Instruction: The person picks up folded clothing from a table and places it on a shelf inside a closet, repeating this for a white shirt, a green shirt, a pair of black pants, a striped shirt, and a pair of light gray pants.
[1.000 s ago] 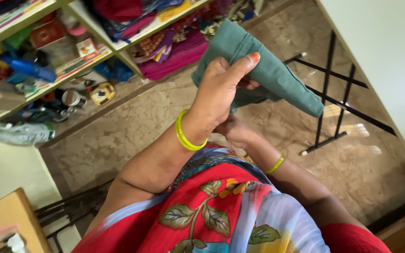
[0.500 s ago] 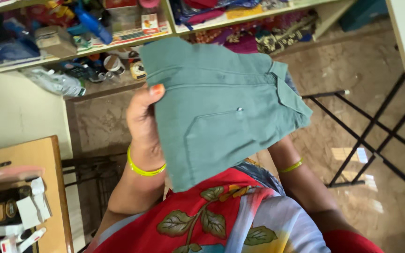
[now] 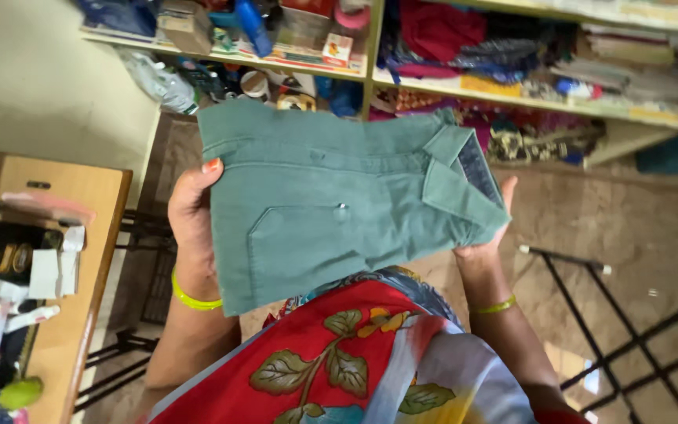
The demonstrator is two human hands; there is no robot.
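Two hands hold a folded green shirt (image 3: 331, 212) flat in the air in front of the person's chest, above the brown stone floor (image 3: 614, 212). The left hand (image 3: 191, 216) grips the shirt's left edge, thumb on top of the cloth and the other fingers hidden beneath it. The right hand (image 3: 486, 235) supports the right edge by the collar, palm under the cloth with fingertips showing past the edge. The shirt lies front side up: its chest pocket with a small button faces the camera, and the collar points to the right. Each wrist carries a yellow-green bangle (image 3: 195, 297).

Below the shirt shows the person's red garment with a leaf print (image 3: 331, 369). At the left stands a wooden surface (image 3: 80, 235); along its left edge lie small boxes and white packets (image 3: 45, 275), and a green round thing sits near its front corner. Behind the shirt, shelves (image 3: 464, 94) run across the wall, packed with folded cloth, boxes and bottles. A black metal frame (image 3: 629, 314) stands on the floor at the right, well apart from the shirt.
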